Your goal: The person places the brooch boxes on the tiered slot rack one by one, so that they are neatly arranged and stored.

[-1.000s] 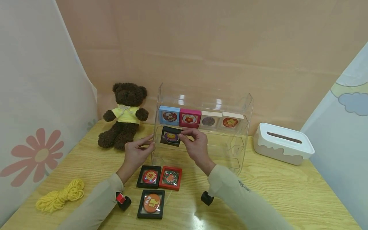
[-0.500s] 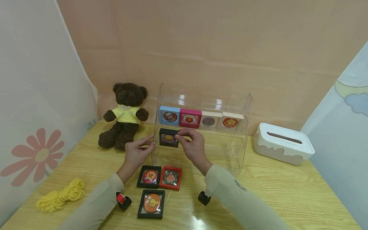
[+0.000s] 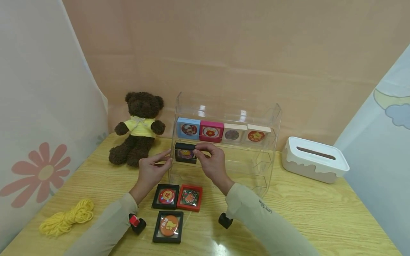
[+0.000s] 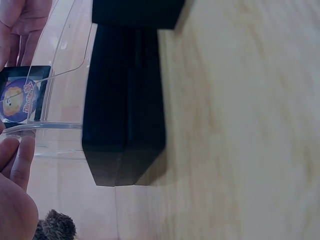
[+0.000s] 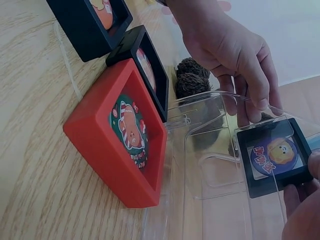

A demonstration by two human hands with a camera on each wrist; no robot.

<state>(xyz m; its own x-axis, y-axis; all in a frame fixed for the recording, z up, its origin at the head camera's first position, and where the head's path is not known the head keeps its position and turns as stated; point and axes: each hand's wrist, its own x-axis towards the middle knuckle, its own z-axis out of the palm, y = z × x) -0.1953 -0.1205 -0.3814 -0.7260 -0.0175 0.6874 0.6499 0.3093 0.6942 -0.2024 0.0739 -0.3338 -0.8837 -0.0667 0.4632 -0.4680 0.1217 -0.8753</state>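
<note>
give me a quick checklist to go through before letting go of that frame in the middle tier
1. Right grip on the purple-badge frame: ok, it pinches the frame's edge.
2. Clear rack steadied: ok, the left grip pinches its left side wall.
3. Badge facing outward: ok, the picture shows from the front.
4. Frame fully resting on its ledge, safe to release: cannot tell, the contact is unclear.
5. Upper row standing: ok, blue frame, pink frame and two cream frames.
6. All frames racked: not ok, two black frames and a red frame lie on the table.
</note>
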